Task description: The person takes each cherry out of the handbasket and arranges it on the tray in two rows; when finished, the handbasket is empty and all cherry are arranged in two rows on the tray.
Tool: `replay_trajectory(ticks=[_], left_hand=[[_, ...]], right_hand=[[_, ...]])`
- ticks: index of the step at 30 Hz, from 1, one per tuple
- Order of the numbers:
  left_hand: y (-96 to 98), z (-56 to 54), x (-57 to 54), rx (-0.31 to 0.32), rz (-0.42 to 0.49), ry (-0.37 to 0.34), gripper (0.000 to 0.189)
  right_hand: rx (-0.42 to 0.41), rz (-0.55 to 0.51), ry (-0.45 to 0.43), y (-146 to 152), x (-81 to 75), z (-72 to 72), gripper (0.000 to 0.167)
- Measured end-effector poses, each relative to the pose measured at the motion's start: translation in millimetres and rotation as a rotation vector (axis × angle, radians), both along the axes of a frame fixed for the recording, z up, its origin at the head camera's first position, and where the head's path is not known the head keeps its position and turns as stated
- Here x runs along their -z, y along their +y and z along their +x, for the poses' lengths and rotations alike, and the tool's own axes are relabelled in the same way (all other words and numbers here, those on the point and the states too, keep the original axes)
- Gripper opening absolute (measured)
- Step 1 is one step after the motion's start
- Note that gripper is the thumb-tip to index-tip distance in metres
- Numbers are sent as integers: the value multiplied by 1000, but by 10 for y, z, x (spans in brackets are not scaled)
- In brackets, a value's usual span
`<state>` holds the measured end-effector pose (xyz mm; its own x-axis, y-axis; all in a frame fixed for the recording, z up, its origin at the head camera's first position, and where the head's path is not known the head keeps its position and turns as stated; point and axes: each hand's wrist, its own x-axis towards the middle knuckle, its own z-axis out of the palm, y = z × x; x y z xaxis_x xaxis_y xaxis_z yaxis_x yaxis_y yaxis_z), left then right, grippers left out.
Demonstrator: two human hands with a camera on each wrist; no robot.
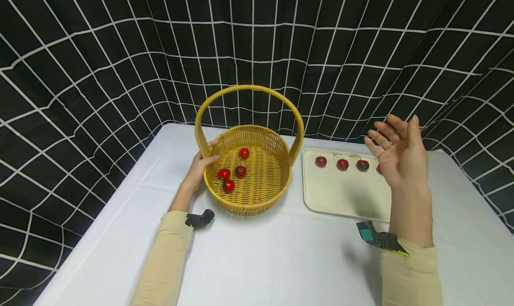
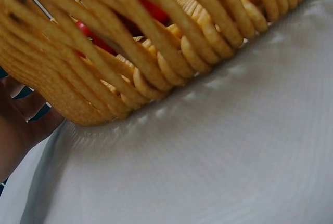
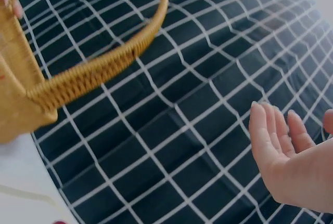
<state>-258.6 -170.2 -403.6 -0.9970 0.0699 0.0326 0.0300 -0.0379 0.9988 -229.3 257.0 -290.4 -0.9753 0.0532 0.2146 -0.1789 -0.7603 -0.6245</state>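
Note:
A yellow woven basket (image 1: 263,172) with a tall arched handle (image 1: 252,87) stands on the table, several red cherries (image 1: 228,186) lying inside toward its left. My left hand (image 1: 196,170) grips the basket's left side by the handle's foot, thumb over the rim; the left wrist view shows that hand (image 2: 15,128) against the outer weave (image 2: 171,63). Raised above the right part of a cream tray (image 1: 333,194), my right hand (image 1: 401,156) holds nothing, its fingers loosely bent and spread. Several cherries (image 1: 342,164) sit in a row along the tray's far side, one partly hidden by this hand.
A white cloth (image 1: 257,257) covers the table. Behind it and at both sides hangs a black curtain (image 1: 265,43) with a white grid. Each wrist carries a dark camera mount (image 1: 198,219). The tray stands just right of the basket.

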Motion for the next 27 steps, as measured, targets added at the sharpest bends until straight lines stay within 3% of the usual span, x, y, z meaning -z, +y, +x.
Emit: replay_trajectory(ticks=[9,11,16,19,27], left_hand=[[-1,3,6,6,10,0,54],[-17,-44,82,6,7,6,54],[-57,-156,276,-10,-8,24,57],[-63,-152,278,-10,-13,29,59],[-60,-157,241,4,16,18,57]], right_hand=[[-222,106,135,-238,-10,46,41],[-257,139,153,-287,7,37,41],[-230,283,126,-419,31,39,40],[-224,357,101,-494,42,44,41],[-310,439,63,-700,127,31,39]])
